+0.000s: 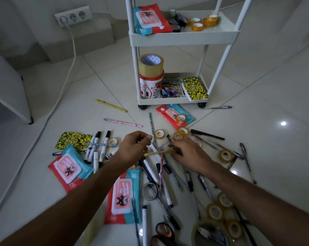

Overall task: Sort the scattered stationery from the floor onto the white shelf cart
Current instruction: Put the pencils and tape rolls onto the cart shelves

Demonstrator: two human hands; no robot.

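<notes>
My right hand [187, 154] pinches the right end of a yellow pencil [158, 153] just above the pile of pens and markers [165, 185]. A pink pencil [160, 173] crosses under it. My left hand [134, 146] hovers beside it with curled fingers, its fingertips next to a blue patterned pencil [151, 125]; whether it holds anything is unclear. The white shelf cart [182, 39] stands beyond, with a wipes pack and tape rolls on the middle tier and a big tape roll [151, 65], a tub and a notebook on the bottom tier.
On the floor lie three wipes packs [68, 167] [122, 196] [173, 115], a speckled notebook [72, 141], markers [98, 148], several tape rolls [215, 211], scissors [164, 231] and loose pencils [111, 105]. A cable [68, 71] runs along the left by a white cabinet [8, 89].
</notes>
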